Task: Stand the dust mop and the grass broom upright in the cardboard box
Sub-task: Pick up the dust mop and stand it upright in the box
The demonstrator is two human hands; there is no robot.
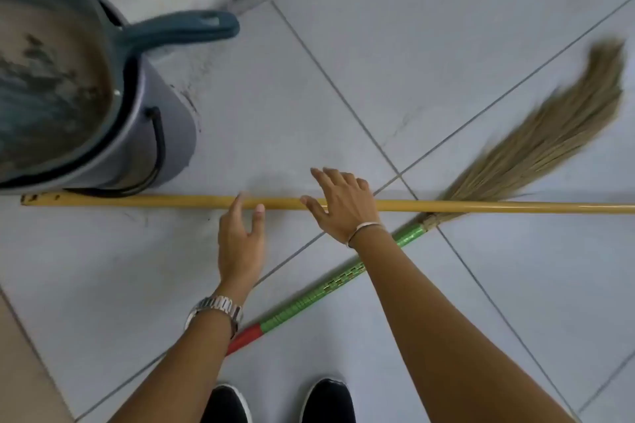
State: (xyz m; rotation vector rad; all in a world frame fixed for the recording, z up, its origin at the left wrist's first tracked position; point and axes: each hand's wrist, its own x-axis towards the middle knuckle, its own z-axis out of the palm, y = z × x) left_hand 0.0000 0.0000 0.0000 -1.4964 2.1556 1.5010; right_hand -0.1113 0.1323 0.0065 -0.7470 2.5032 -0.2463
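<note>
Here, both hands reach down over a yellow pole (137,200) lying flat on the tiled floor (446,27), presumably the dust mop's handle. The left hand (240,237) and right hand (340,206) are spread open, gripping nothing. The grass broom (515,154) lies diagonally under the pole, bristles far right. A grey bucket (165,134) stands far left. The cardboard box cannot be identified.

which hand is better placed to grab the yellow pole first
Left, narrowly: the left hand is cupped open right at the yellow pole, while the right hand lies spread flat over it.
</note>
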